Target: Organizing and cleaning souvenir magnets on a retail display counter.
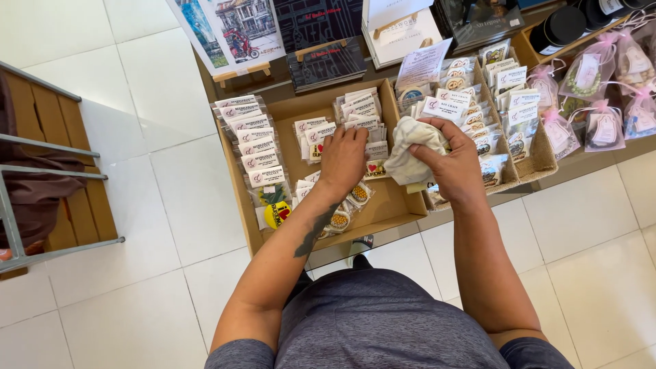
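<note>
Over the cardboard tray (239, 179) on the low bench, the left hand (344, 160) lies flat, fingers together, on small packets (316, 139). The right hand (447, 164) grips a bunched pale cloth (411, 152) above the tray's right wall. The packets stand loosely overlapped, so I judge a sideways push or the dragging cloth could topple a row.

The left hand (344, 158) covers several small packets (314, 140) in the cardboard tray (236, 179); the right hand (447, 164) hides part of the bunched cloth (410, 154). Black jars (562, 27) and pictures (232, 31) are cut off by the top edge; packet prints are too small to tell
</note>
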